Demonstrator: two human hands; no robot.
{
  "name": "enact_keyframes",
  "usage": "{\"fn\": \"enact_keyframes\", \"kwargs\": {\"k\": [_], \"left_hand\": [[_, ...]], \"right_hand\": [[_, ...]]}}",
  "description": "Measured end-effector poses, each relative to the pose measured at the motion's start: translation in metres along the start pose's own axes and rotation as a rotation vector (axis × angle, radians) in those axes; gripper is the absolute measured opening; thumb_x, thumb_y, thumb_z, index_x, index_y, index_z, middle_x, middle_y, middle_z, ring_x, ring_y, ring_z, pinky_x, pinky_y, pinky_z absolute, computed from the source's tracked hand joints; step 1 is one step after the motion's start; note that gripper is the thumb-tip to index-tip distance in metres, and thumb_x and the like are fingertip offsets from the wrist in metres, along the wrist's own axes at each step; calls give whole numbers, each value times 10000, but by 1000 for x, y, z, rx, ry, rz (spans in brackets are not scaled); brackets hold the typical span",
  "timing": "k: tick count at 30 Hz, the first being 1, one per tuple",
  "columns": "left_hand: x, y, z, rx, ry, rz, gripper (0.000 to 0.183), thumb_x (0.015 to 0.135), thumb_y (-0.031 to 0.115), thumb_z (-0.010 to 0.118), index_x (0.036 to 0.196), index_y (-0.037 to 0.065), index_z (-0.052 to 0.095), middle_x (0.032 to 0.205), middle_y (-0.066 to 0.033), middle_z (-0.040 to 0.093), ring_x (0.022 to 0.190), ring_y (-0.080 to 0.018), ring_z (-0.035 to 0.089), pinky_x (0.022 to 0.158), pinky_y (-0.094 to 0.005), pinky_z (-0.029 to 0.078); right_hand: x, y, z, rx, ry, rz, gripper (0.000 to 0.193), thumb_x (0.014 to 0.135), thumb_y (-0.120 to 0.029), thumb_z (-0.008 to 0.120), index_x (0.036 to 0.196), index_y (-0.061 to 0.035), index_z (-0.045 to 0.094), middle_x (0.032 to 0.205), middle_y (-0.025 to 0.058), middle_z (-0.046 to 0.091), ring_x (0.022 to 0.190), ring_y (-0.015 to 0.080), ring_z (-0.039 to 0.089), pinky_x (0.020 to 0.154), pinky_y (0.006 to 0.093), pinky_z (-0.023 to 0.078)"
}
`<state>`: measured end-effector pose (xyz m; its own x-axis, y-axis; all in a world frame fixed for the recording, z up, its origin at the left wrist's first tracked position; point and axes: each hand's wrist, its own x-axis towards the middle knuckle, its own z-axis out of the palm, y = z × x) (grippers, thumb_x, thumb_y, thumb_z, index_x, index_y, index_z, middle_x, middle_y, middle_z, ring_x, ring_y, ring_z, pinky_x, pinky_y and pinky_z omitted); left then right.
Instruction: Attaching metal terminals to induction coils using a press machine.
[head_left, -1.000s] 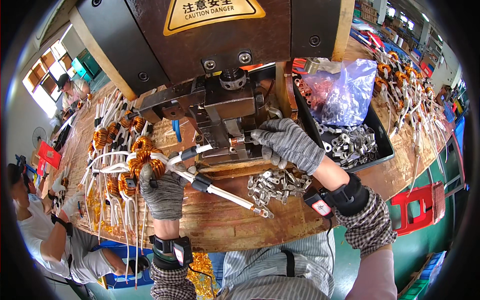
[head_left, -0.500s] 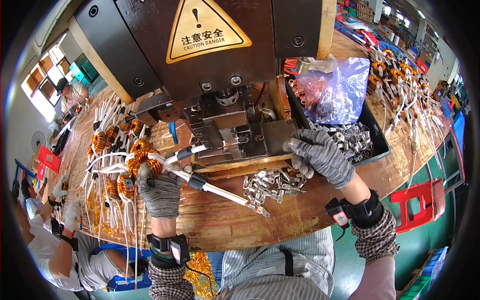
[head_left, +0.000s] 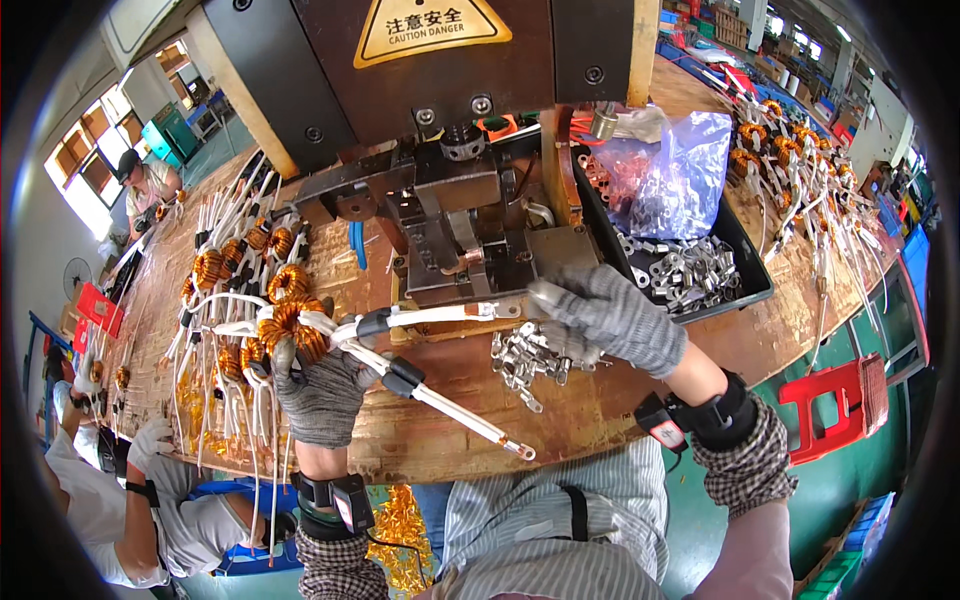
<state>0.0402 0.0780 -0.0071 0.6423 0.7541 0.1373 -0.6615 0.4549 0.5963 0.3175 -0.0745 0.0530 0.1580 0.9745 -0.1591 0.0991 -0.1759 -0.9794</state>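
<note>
Gripping copper coil (head_left: pixel 278 325) w/ L hand (head_left: pixel 322 395), white leads (head_left: pixel 440 316) R of fingers; R hand (head_left: pixel 610 318) near lug tip (head_left: pixel 508 311), can't tell if holding; wood bench (head_left: pixel 600 425) below, green floor (head_left: pixel 692 520) past edge

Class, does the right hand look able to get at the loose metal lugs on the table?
Probably yes: the right hand is at the right edge of the loose metal lugs, nothing visibly between.

coil (head_left: pixel 285 325): glossy, coppery wire | terminals (head_left: pixel 520 362): shiny metal | tabletop (head_left: pixel 425 445): wood (scuffed)
</note>
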Motion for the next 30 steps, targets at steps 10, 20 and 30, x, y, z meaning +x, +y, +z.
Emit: {"fn": "enact_keyframes", "kwargs": {"k": [10,20,30], "left_hand": [[-27,-12,2,154,116,215,499,796,286,575,1207,33,447,1144,-190,542,1102,-347,499,891,-479,454],[-27,3,-8,-63,-88,326,550,769,212,584,1251,10,415,1203,-198,486,1157,-319,443,974,-528,369],[-22,3,-16,-162,-139,347,661,730,84,622,1312,1,318,1310,-160,414,1222,-301,391,1028,-503,322]], "right_hand": [[-26,13,82,-649,3,-794,164,850,-245,574,823,-83,580,577,42,519,515,185,549,444,306,423],[-47,34,16,-25,186,-114,292,880,-303,545,990,-35,588,711,49,585,594,101,552,490,228,442],[-27,44,31,448,-154,4,222,879,-244,557,888,-24,589,629,13,556,505,72,518,424,182,413]]}}
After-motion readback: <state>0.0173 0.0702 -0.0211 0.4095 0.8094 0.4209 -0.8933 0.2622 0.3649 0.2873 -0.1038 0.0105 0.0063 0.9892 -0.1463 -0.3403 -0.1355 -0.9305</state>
